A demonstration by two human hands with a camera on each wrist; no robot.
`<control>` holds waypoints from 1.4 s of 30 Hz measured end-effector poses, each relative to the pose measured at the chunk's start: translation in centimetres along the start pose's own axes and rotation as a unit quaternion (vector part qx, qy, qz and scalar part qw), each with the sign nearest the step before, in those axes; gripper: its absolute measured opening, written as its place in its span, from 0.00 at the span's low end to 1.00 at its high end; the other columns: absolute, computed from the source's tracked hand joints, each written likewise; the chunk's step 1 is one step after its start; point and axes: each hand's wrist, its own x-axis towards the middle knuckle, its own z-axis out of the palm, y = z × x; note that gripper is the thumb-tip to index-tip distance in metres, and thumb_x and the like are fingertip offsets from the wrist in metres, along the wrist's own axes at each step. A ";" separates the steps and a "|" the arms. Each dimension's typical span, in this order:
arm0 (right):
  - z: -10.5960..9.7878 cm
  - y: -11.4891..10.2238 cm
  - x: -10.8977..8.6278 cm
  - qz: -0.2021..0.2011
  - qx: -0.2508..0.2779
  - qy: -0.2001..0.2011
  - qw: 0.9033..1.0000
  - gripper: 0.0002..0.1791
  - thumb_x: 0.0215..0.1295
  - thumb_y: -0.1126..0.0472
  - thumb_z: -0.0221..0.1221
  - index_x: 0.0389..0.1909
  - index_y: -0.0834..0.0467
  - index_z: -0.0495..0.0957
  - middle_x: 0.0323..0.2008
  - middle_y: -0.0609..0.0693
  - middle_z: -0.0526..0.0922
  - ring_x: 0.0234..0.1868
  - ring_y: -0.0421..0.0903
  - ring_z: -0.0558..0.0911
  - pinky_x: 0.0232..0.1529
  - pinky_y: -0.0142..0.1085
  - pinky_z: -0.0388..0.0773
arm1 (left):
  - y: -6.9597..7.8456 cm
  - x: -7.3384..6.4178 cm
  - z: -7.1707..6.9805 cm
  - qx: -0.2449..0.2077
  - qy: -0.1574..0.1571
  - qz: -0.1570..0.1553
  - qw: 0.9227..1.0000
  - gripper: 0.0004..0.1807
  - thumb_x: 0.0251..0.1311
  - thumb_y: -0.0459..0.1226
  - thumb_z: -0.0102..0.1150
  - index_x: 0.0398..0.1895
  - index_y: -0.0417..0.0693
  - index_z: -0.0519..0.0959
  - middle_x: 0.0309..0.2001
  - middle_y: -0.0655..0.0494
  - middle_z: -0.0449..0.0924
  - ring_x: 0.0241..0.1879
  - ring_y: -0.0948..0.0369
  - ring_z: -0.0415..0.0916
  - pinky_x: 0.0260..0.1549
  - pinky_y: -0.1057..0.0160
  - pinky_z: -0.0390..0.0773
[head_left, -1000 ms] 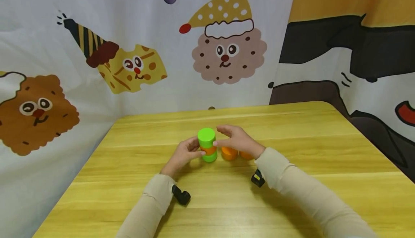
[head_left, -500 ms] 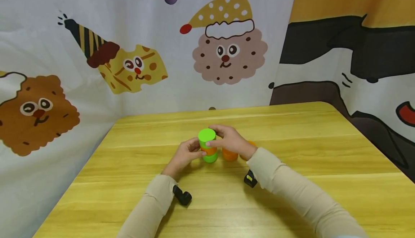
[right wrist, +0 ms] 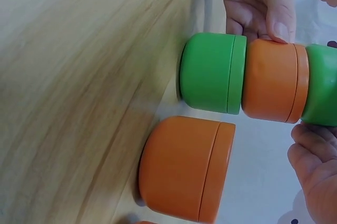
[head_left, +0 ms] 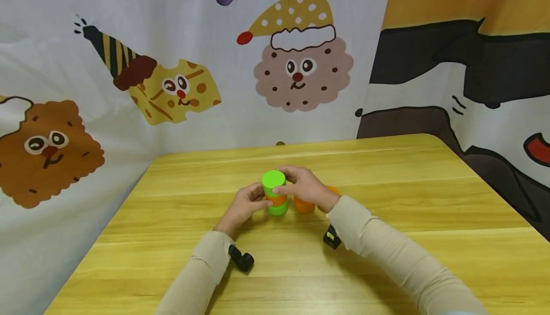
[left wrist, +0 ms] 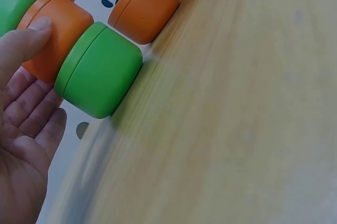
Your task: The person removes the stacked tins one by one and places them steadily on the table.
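Note:
Three small round lidded jars stand in an upright stack in the head view. The bottom green jar (left wrist: 100,71) sits on the table, the orange jar (right wrist: 271,79) is in the middle, and the top green jar (head_left: 273,180) crowns it. My left hand (head_left: 244,207) holds the middle orange jar from the left, its thumb pressed on the side. From the right, my right hand (head_left: 304,186) grips the top green jar between thumb and fingers. Part of the top jar runs out of both wrist views.
Just right of the stack stands a single orange jar (head_left: 304,205). Beside it, a second orange jar (head_left: 333,190) is mostly hidden behind my right wrist. A printed cartoon curtain (head_left: 240,129) hangs along the far edge of the wooden table (head_left: 283,277).
Over the past second my right hand has moved left and closed its fingers around the top green jar. My left hand and the stack have stayed in place.

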 end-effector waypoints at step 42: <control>-2.2 -0.3 -1.5 0.002 -0.036 0.058 0.998 0.27 0.53 0.53 0.67 0.55 0.54 0.74 0.52 0.47 0.78 0.56 0.47 0.75 0.56 0.41 0.73 | -2.0 0.6 -0.3 0.004 0.007 0.023 1.000 0.26 0.55 0.31 0.63 0.59 0.38 0.71 0.56 0.42 0.74 0.57 0.52 0.71 0.61 0.58 0.66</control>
